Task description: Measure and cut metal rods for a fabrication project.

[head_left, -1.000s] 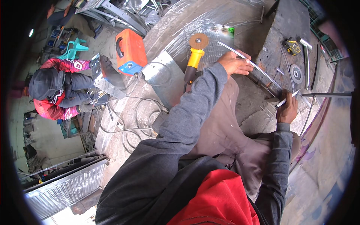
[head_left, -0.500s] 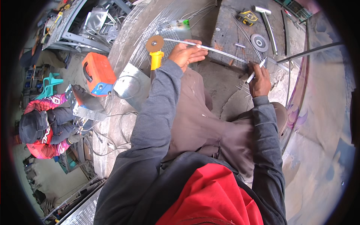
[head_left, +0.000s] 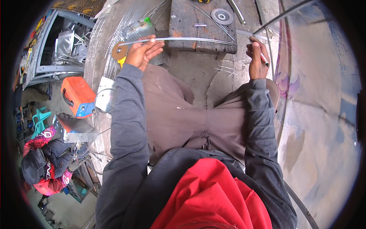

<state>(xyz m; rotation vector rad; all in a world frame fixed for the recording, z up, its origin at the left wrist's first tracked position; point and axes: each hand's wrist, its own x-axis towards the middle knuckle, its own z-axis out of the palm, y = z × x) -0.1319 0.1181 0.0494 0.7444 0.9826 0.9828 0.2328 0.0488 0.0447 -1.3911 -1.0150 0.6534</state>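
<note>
At the far left, a co-worker in a dark cap and red-and-pink sleeves bends low, near an orange machine with a blue lower end. Farther right, the brown disc of an angle grinder shows by the left ends of the held rods; most of its yellow body is now hidden by the left hand and arm.

The left hand has its grip closed on the slender bright rods, thumb on top and fingers partly stretched. The rods run rightward in a slight bow above the near edge of the low wooden counter; whether they touch it I cannot tell. With the view swung round, the counter lies straight ahead. It bears a short metal piece and a grey disc.

At the right, the greatest change: half a second ago the right hand was at the rods' right end, and now it stands just beyond their bright length. Its grip is curled around a marker, dark end pointing down along the palm. So the left hand seems to do the holding, and marking looks paused.
</note>
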